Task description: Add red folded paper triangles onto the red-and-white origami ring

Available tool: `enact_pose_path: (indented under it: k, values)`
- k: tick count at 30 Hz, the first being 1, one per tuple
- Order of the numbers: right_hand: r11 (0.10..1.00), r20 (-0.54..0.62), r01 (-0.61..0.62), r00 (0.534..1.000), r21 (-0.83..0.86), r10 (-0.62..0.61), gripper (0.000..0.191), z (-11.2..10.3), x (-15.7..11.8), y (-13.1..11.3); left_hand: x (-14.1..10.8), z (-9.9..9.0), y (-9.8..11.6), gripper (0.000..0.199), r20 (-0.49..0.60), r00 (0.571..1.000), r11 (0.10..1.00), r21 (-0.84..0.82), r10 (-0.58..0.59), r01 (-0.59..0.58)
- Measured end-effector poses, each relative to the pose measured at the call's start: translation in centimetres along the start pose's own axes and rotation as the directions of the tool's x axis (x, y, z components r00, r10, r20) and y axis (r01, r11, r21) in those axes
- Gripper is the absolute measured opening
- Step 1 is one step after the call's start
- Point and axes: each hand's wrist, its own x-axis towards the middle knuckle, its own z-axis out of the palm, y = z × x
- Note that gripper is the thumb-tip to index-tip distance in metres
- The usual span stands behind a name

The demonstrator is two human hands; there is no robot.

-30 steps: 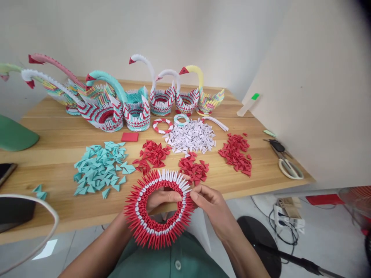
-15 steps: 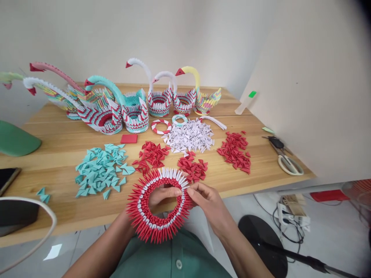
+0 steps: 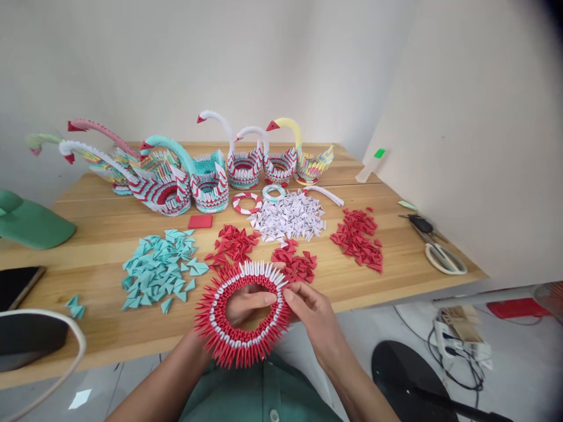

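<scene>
A ring of interlocked folded paper pieces (image 3: pixel 240 353), red with a white band and a row of white points along its far edge, is held above the table's front edge. My left hand (image 3: pixel 246 303) reaches through its middle, with the thumb pressed on the inner right wall and the other fingers partly hidden behind. At the ring's right rim my right hand (image 3: pixel 315 313) pinches a white folded paper piece (image 3: pixel 282 286), mostly covered by the fingertips. Just beyond the ring lie piles of red pieces (image 3: pixel 295 265) and white pieces (image 3: pixel 290 217).
Turquoise pieces (image 3: pixel 158 269) lie left, more red pieces (image 3: pixel 358 237) right. Several paper swans (image 3: pixel 211 190) stand behind, with two small rings (image 3: pixel 247 203) before them. Scissors (image 3: pixel 444 258) rest at the right edge. A phone (image 3: pixel 20 287) and white cable (image 3: pixel 73 328) are at left.
The view has tilted slightly, so the table's things sit lower in the picture. The ring stays nearly in place, and my right fingers remain pinched at its right rim.
</scene>
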Motion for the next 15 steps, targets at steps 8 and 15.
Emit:
enact_pose_path:
  k: [8,15]
  values:
    - [0.975,-0.001,0.126,0.992,-0.185,-0.128,0.035,-0.78,-0.19,-0.08,-0.62,0.33,0.78,0.017,0.042,0.998,0.995,0.085,-0.055,0.051]
    - [0.97,-0.049,0.123,0.99,-0.209,-0.136,0.037,-0.56,-0.31,0.21,-0.73,0.15,0.62,0.008,-0.034,0.998,0.988,0.143,-0.051,0.055]
